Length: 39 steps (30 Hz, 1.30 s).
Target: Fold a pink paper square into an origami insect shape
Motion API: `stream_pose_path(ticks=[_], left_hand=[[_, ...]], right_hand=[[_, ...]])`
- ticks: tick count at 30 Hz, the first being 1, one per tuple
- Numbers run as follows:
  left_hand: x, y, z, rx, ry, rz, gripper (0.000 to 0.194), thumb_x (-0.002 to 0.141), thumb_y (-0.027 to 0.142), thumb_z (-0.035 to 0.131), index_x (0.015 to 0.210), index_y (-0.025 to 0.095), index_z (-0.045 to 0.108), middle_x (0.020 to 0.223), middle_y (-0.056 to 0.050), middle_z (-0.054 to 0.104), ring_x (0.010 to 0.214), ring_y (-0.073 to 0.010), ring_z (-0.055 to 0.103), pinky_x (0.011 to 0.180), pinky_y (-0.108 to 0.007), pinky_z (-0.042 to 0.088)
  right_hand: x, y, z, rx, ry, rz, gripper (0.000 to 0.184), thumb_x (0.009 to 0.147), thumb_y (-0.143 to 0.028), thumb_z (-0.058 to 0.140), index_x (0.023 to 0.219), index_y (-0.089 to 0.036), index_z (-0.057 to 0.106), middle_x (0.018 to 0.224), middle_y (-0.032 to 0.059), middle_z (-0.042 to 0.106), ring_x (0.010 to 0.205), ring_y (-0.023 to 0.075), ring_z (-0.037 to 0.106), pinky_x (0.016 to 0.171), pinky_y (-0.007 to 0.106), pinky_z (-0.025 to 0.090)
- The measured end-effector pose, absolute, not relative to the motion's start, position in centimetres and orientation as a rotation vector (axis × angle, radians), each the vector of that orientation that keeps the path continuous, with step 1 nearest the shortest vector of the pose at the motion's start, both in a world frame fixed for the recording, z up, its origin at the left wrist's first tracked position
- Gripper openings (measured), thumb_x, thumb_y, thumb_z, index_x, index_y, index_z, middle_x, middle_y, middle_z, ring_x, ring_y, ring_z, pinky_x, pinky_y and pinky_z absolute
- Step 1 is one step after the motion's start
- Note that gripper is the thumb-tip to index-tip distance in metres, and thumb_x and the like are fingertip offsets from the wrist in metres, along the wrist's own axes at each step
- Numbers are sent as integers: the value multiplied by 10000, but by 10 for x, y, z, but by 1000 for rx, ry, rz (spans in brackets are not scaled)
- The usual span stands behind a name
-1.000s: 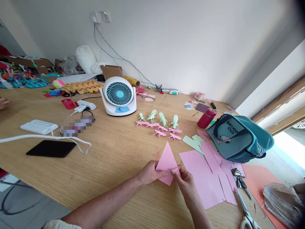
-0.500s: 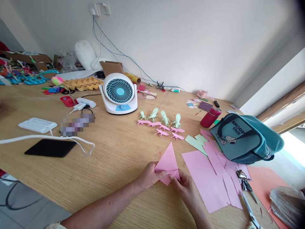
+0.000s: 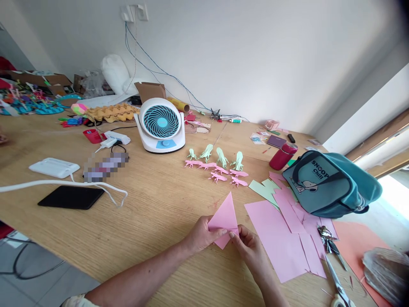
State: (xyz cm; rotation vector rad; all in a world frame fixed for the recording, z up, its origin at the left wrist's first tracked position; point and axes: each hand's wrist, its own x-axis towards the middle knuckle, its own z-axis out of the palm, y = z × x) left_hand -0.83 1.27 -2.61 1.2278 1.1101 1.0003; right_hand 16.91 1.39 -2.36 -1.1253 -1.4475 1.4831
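A folded piece of pink paper [image 3: 224, 215] is held just above the wooden table, its long point aimed away from me. My left hand [image 3: 202, 232] pinches its left edge, the thumb lying across the fold. On the lower right edge, my right hand [image 3: 248, 244] grips the paper between thumb and fingers. The two thumb tips almost meet at the crease. Beyond the hands stand several green folded paper insects [image 3: 221, 157] and several pink ones [image 3: 218, 176]. Flat pink paper sheets [image 3: 277, 238] lie right of my right hand.
A fan [image 3: 160, 125] stands at the back. Teal bag [image 3: 329, 183], red flask [image 3: 283, 156], keys [image 3: 326, 234] and scissors [image 3: 338, 283] are on the right. A black phone [image 3: 70, 197], white power bank [image 3: 54, 167] and cable lie left. At the far left edge, another person's hand [image 3: 2, 137] shows.
My right thumb and fingers have shifted slightly up along the paper's right edge, and the lower right flap shows less. The view has moved slightly.
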Motion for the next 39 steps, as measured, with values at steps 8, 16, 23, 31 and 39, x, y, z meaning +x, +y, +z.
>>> stream_pose_path(ticks=[8, 16, 23, 31, 39], left_hand=[[-8, 12, -29, 1203, 1108, 1005, 347, 770, 396, 757, 950, 99, 737, 871, -72, 741, 778, -183, 647, 689, -250, 481], [-9, 12, -27, 1232, 1080, 1023, 332, 772, 396, 760, 922, 100, 742, 820, -52, 724, 729, -156, 616, 651, -227, 458], [-12, 13, -27, 1229, 1016, 1045, 339, 783, 383, 749, 950, 88, 742, 835, -61, 722, 738, -158, 614, 689, -237, 468], [-14, 14, -26, 1235, 1006, 1051, 364, 777, 425, 743, 914, 88, 725, 755, -31, 664, 681, -135, 559, 642, -224, 435], [-15, 17, -25, 1221, 1020, 1071, 455, 717, 535, 764, 810, 92, 715, 633, 5, 545, 621, -114, 463, 571, -213, 354]], right_hand=[[170, 14, -22, -1126, -1452, 1507, 457, 802, -610, 679, 681, -182, 577, 626, -19, 470, 608, 125, 378, 572, 256, 320], [171, 16, -27, -1127, -1447, 1500, 467, 777, -610, 703, 655, -177, 577, 611, -17, 463, 607, 125, 371, 571, 259, 322], [171, 16, -23, -1099, -1450, 1513, 424, 754, -600, 729, 722, -186, 642, 703, 39, 616, 700, 189, 522, 693, 314, 442], [172, 16, -21, -1055, -1404, 1547, 381, 752, -577, 750, 757, -197, 725, 709, 40, 672, 717, 202, 581, 734, 320, 481], [171, 16, -26, -1107, -1385, 1501, 424, 706, -602, 774, 828, -196, 747, 764, 59, 707, 726, 213, 602, 728, 328, 493]])
